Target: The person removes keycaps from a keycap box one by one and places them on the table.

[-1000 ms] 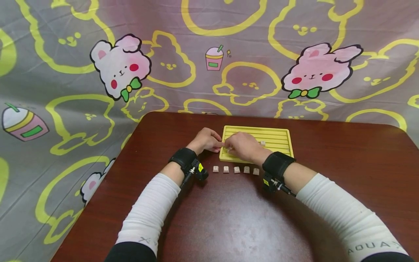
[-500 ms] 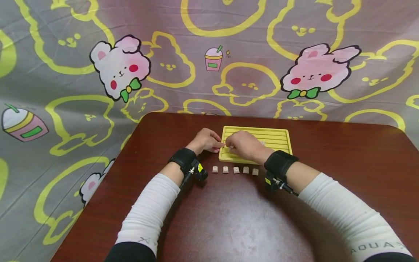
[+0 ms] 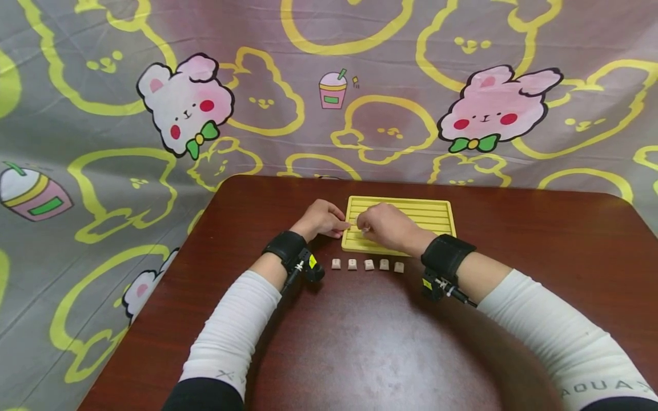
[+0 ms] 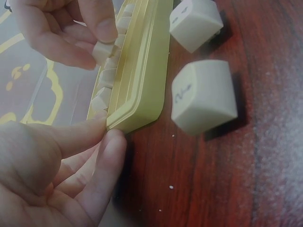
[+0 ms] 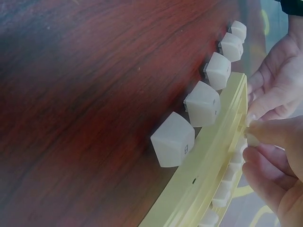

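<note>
A yellow ridged tray lies toward the back of the table. My left hand is at its left edge; in the left wrist view, the thumb and a finger pinch the corner of the tray. Over the tray, my right hand pinches a small white keycap between thumb and fingertips. Several keycaps sit in a row along one groove of the tray, just beneath the right fingertips. In the head view the right hand covers most of that row.
In front of the tray, several loose white keycaps stand in a line on the dark red table, some with printed symbols. A patterned cloth hangs behind the table and along its left side.
My right hand and wrist have shifted slightly right over the tray, hiding a keycap that showed beside the hand earlier. The left hand keeps its place at the tray's edge.
</note>
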A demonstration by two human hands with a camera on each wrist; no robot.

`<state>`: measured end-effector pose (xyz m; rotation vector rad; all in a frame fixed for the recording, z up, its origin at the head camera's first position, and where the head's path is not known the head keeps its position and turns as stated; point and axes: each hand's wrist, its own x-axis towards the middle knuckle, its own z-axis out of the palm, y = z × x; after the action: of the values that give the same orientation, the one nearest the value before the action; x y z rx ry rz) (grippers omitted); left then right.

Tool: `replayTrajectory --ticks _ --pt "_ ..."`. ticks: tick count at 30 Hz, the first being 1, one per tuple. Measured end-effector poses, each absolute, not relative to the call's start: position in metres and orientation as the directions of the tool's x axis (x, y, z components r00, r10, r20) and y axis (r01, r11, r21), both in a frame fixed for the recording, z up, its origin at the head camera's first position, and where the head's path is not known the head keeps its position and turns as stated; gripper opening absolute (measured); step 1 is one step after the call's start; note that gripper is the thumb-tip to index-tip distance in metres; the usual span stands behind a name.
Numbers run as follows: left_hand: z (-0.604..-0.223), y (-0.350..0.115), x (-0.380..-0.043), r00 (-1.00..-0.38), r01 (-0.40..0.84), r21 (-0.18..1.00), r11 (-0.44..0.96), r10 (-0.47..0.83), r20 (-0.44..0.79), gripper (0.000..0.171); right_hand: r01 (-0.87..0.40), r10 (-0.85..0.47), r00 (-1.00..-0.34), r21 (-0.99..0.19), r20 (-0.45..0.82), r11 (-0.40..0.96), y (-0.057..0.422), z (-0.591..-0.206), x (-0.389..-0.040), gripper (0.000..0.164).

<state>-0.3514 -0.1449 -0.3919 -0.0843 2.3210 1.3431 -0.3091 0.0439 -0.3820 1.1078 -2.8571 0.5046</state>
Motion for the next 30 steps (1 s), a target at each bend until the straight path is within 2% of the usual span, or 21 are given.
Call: replayTrajectory --ticks 30 --pt "-0.393 -0.145 -0.353 -0.897 -0.275 0.809 0.520 0.164 -0.411 0.028 -0.685 -0.668 -0.723 -0.307 0.175 0.661 0.057 -0.369 -0.292 0.008"
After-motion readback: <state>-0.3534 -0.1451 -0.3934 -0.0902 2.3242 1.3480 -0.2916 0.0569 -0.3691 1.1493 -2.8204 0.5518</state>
